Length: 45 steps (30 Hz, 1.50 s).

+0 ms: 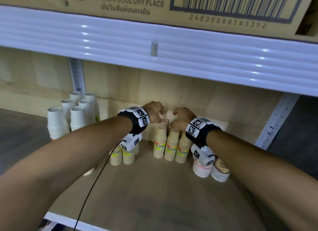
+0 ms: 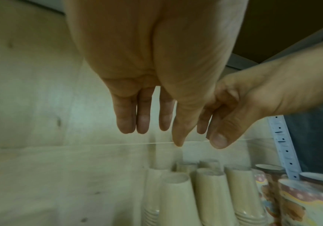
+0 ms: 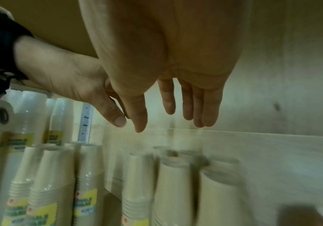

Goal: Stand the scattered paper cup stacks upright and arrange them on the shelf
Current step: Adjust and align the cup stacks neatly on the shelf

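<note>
Beige cup stacks [image 1: 172, 144] with orange-green labels stand upright at the back middle of the shelf board [image 1: 154, 187]. My left hand [image 1: 159, 118] and right hand [image 1: 173, 120] hover side by side just above their tops. In the left wrist view the left hand [image 2: 160, 134] hangs with straight fingers [image 2: 143, 119], holding nothing above the beige stacks [image 2: 176, 198]. The right wrist view shows the right hand [image 3: 168, 122] the same way, empty over the beige stacks [image 3: 176, 191].
White cup stacks [image 1: 77, 117] stand at the back left. Yellow-labelled stacks [image 1: 128, 155] sit under my left wrist, patterned stacks [image 1: 220, 170] under my right. A white upper shelf edge [image 1: 154, 46] with a cardboard box [image 1: 120, 3] hangs low overhead. A black cable [image 1: 96, 179] trails forward.
</note>
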Each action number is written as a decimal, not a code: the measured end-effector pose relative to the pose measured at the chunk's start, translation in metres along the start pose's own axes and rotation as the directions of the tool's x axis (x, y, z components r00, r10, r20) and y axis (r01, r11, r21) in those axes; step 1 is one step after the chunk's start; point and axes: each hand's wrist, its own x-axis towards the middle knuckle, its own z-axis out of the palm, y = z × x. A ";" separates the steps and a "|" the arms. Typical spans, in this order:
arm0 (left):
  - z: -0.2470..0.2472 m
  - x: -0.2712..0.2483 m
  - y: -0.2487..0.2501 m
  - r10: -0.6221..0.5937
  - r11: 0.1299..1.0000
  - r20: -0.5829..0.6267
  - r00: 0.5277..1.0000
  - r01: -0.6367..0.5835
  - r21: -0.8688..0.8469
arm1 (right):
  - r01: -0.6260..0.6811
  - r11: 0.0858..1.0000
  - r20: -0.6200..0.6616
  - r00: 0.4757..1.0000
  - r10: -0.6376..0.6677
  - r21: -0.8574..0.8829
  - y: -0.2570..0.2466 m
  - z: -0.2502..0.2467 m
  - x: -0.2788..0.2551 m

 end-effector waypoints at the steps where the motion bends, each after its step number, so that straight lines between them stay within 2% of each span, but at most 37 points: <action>1: -0.006 -0.003 -0.007 -0.020 1.000 -0.008 1.000 0.020 0.006 | 0.025 1.000 -0.003 1.000 -0.025 0.009 -0.007 0.000 0.001; 8: -0.032 -0.036 -0.055 -0.159 0.987 -0.023 0.987 0.160 0.028 | 0.120 0.993 0.016 0.993 -0.120 -0.005 -0.066 0.019 0.005; 17: -0.025 -0.075 -0.095 -0.276 0.959 0.037 0.960 0.273 0.072 | 0.170 0.985 0.113 0.978 -0.174 0.042 -0.112 0.060 0.009; 27: -0.010 -0.098 -0.093 -0.229 0.952 0.154 0.961 0.187 0.244 | 0.171 0.984 0.161 0.971 -0.177 0.050 -0.136 0.096 0.010; 34: -0.004 -0.105 -0.101 -0.206 0.966 0.095 0.974 0.187 0.176 | 0.170 0.985 0.157 0.972 -0.174 0.038 -0.136 0.111 0.010; 45: 0.001 -0.104 -0.098 -0.178 0.978 0.033 0.984 0.173 0.116 | 0.149 0.988 0.134 0.979 -0.153 0.045 -0.126 0.106 0.001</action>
